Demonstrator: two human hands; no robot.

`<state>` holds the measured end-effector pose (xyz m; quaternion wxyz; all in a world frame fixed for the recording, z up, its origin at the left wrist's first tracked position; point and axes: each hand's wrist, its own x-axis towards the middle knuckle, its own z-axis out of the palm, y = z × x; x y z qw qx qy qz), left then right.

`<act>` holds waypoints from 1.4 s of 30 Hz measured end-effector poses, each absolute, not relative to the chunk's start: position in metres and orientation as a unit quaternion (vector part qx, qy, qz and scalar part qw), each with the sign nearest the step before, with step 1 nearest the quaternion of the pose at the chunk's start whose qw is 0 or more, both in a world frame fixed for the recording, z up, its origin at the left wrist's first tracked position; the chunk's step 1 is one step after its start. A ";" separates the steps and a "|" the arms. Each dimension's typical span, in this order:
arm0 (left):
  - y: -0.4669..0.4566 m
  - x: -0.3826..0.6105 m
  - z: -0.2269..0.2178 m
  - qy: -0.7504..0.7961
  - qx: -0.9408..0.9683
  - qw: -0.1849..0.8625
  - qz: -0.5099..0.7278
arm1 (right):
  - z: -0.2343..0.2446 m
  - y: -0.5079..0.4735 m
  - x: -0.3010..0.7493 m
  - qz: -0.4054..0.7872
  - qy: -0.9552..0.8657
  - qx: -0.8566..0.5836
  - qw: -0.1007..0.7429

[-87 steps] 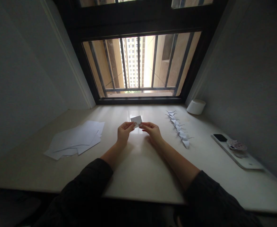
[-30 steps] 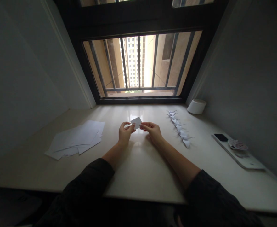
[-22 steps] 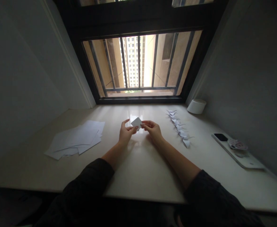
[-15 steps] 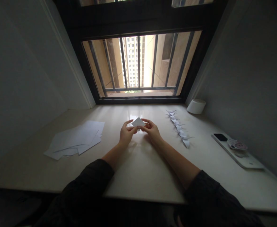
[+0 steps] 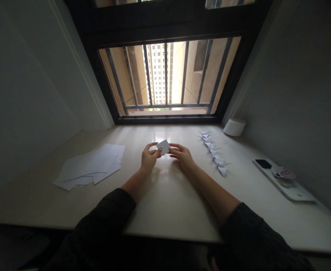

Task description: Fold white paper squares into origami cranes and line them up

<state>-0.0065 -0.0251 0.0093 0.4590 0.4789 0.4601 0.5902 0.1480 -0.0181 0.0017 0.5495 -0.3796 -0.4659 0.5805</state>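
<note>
A small white folded paper square [image 5: 164, 146] is held up between my two hands, slightly tilted, above the middle of the white sill. My left hand [image 5: 149, 157] pinches its left side, with the thumb lying on the near face. At the right corner, the thumb and fingers of my right hand [image 5: 184, 155] grip the same paper. Off to the right of my hands stands a row of several folded paper cranes [image 5: 214, 153]. A loose pile of white paper sheets [image 5: 93, 163] lies to the left.
A phone [image 5: 284, 180] with a round pinkish grip on its back lies at the right. Behind it, near the wall, stands a white cylindrical object [image 5: 234, 127]. The dark-framed window [image 5: 165, 119] with bars closes off the far side of the sill [image 5: 171, 210].
The folded paper has turned a little and shows more of its face. My left thumb has moved up onto it, and my left hand has shifted slightly left.
</note>
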 end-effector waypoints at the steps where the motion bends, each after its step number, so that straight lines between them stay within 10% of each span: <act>1: -0.024 -0.006 0.009 0.462 0.479 0.454 0.592 | 0.002 -0.018 0.148 0.578 -0.469 -0.378 0.550; 16: -0.038 -0.018 0.025 0.487 0.676 0.253 0.491 | -0.001 -0.016 0.148 0.526 -0.550 -0.334 0.556; 42: -0.023 -0.015 0.008 0.465 0.506 0.475 0.550 | -0.010 -0.018 0.146 0.491 -0.613 -0.364 0.501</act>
